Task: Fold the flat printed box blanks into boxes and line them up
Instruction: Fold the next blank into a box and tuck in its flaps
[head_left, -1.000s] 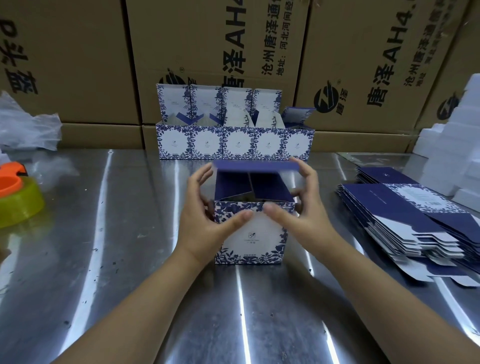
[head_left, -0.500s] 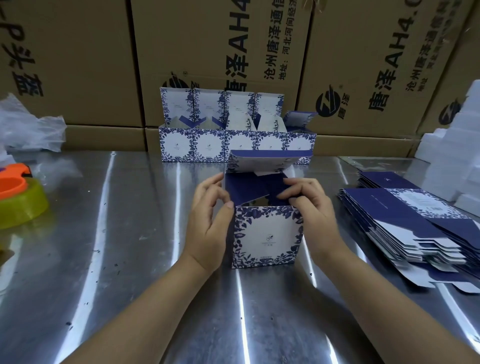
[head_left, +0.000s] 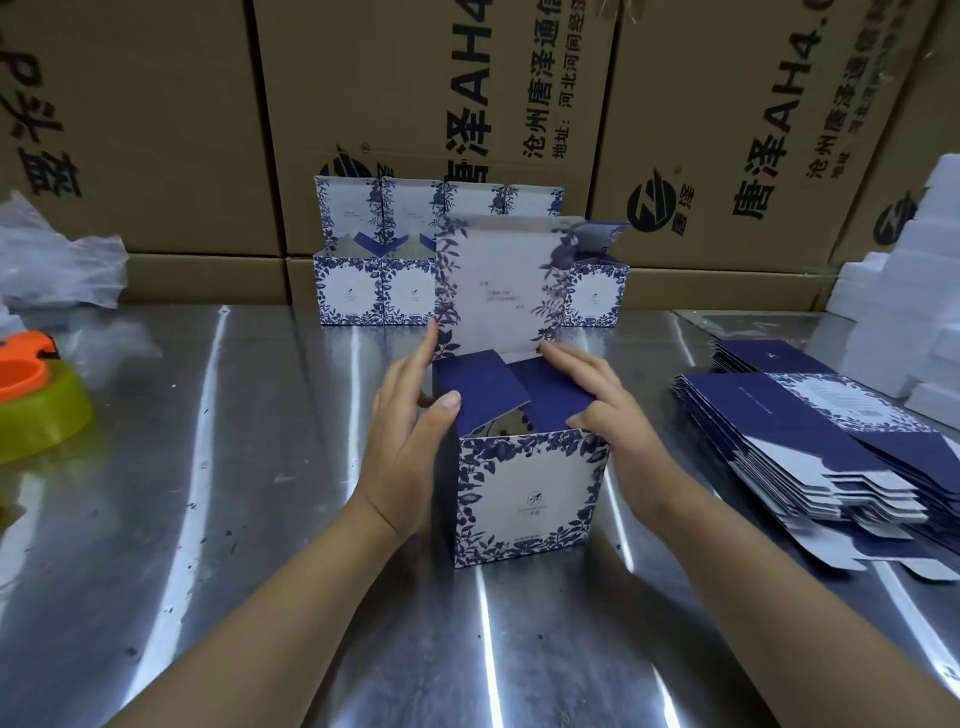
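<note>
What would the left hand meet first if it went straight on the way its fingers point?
Likely the row of folded boxes behind, though the left hand might brush the raised lid first; depth unclear.

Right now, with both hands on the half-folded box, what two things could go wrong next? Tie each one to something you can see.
1. The left hand and right hand press the navy side flaps, which overlap unevenly; one might crease.
2. The upright lid stands in front of the row of finished boxes; pushing the box back carelessly could knock them.
</note>
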